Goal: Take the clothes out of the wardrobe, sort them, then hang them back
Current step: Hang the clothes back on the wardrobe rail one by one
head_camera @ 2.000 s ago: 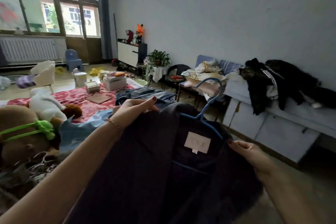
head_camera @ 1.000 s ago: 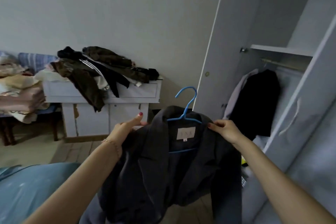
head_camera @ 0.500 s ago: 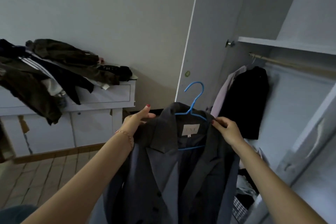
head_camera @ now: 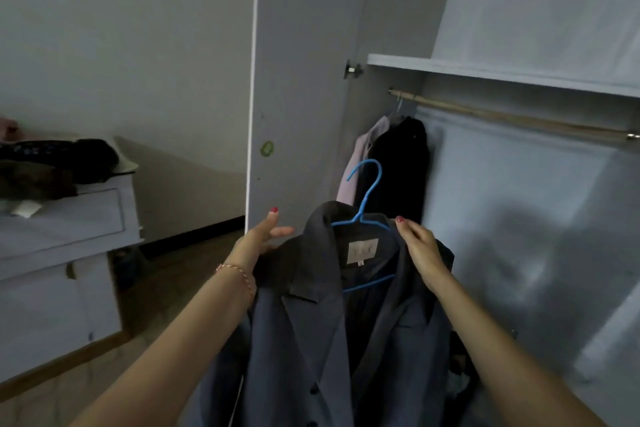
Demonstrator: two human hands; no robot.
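A dark grey blazer [head_camera: 311, 340] hangs on a blue hanger [head_camera: 367, 198], held up in front of the open white wardrobe [head_camera: 304, 80]. My left hand [head_camera: 259, 239] grips the blazer's left shoulder, thumb raised. My right hand [head_camera: 420, 250] pinches the right shoulder and the hanger's arm. Up and to the right runs the wooden rail [head_camera: 512, 116]. At its left end hang a black garment [head_camera: 398, 163] and a pale pink one [head_camera: 356, 163].
The wardrobe door [head_camera: 298, 114] stands open just left of the blazer. A white cabinet [head_camera: 59, 253] at the left carries a heap of dark clothes [head_camera: 59, 163]. A shelf [head_camera: 502, 74] sits above the rail. More items lie dimly at the wardrobe's bottom.
I have turned from the bed and cabinet toward the wardrobe and come closer to it. Both hands keep hold of the blazer, which is now in front of the rail.
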